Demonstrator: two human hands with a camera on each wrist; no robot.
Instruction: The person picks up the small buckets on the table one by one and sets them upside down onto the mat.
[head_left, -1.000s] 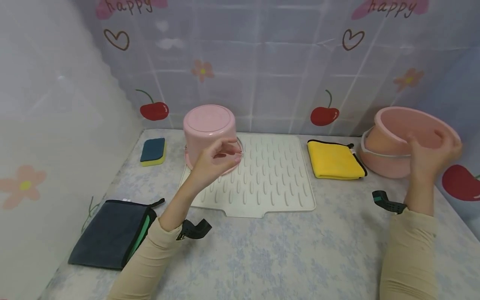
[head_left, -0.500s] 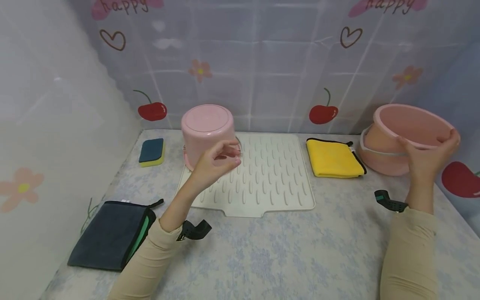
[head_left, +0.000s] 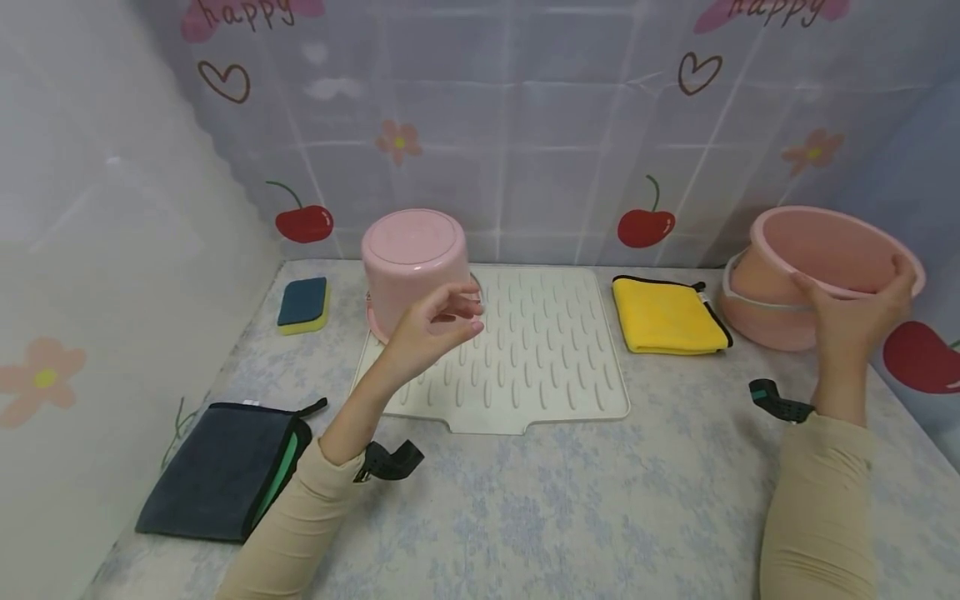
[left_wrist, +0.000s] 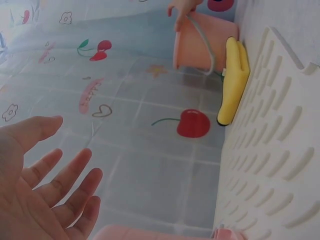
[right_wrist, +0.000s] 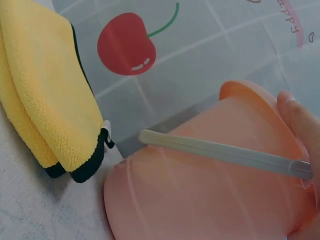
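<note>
A pink bucket (head_left: 765,279) with a pale handle (right_wrist: 220,151) stands at the back right, its open mouth tilted toward me. My right hand (head_left: 855,321) grips the near right part of its rim, thumb outside and fingers reaching inside. A second pink bucket (head_left: 415,262) is upside down on a white ridged draining mat (head_left: 540,350). My left hand (head_left: 431,329) hovers in front of that bucket, holding nothing, with its fingers apart and loosely bent, as the left wrist view shows.
A folded yellow cloth (head_left: 669,318) lies between the mat and the right bucket. To the left are a blue-and-yellow sponge (head_left: 303,302) and a folded dark grey cloth (head_left: 217,471). A patterned plastic sheet (head_left: 517,142) covers the wall behind.
My right hand has settled slightly on the right bucket's rim, its fingers bending over the edge. The left hand and the upside-down bucket have stayed nearly still. The head view shifts slightly.
</note>
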